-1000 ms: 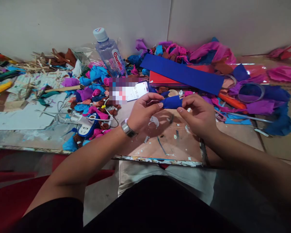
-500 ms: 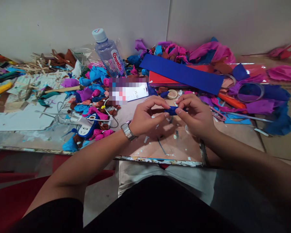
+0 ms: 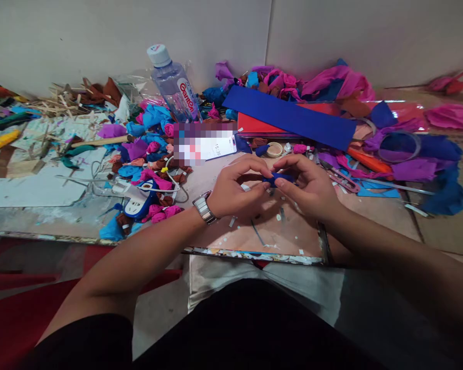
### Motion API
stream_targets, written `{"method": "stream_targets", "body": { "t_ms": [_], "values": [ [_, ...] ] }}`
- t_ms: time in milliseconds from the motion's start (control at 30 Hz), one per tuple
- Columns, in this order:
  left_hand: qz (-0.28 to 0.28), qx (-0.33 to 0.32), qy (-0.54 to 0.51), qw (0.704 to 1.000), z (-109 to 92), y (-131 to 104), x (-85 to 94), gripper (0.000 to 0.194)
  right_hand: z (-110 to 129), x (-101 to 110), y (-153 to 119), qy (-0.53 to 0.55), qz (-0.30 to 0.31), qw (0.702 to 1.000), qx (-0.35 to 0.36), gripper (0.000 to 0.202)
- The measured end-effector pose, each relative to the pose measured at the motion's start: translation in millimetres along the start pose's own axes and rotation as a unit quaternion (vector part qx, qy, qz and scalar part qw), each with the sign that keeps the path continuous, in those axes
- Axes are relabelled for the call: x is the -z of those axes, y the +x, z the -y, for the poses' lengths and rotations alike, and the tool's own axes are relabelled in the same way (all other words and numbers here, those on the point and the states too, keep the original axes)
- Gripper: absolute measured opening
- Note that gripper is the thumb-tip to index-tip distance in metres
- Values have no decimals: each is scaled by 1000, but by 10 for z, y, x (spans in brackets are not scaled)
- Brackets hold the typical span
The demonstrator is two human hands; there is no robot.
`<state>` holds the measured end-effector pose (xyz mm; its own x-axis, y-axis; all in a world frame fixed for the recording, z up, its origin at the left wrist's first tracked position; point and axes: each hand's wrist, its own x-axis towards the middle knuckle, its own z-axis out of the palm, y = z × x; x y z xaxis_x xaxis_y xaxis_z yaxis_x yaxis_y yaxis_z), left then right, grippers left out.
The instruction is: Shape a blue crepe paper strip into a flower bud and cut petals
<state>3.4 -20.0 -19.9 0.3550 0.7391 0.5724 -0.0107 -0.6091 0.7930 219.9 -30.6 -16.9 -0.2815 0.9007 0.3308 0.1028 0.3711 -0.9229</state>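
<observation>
The long blue rectangular strip [image 3: 289, 117] looks like matt, smooth paper. The clear bottle with white cap [image 3: 175, 90] is of glossy plastic. The thin broken sticks [image 3: 71, 98] look like rough wood.

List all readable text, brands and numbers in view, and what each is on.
"Ganten": red lettering on the label of the bottle.
"5:30": on the phone screen; any digits before it are unclear.
Too small or blurred: the label's other characters, the mark on the white cap, the phone's smaller text.

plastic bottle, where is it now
In the head view, the plastic bottle is left of centre near the back wall, just behind the phone and left of the long blue strip.
</observation>
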Motion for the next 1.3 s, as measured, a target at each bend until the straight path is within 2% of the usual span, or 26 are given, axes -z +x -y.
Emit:
{"method": "stream_targets", "body": {
  "t_ms": [267, 467, 567, 867, 1100, 1300],
  "values": [
    [7, 13, -32, 999, 32, -7, 21, 19, -18, -4, 9, -14, -10, 1000, 5, 19],
    [4, 57, -33, 998, 37, 3, 0, 29, 19, -15, 15, -6, -21, 1000, -7, 18],
    [2, 80, -47, 996, 44, -3, -20, 28, 21, -19, 9, -1, -24, 1000, -5, 17],
    [-13, 87, -62, 994, 51, -6, -11, 27, -27, -33, -13, 29, 3, 1000, 0, 23],
    [23, 66, -76, 995, 58, 1, 6, 32, -19, -32, -5, 51, -21, 998, -13, 20],
    [5, 68, -67, 995, 68, 11, -11, 34, -47, -51, -17, 43, -23, 999, -9, 24]
  ]
}}
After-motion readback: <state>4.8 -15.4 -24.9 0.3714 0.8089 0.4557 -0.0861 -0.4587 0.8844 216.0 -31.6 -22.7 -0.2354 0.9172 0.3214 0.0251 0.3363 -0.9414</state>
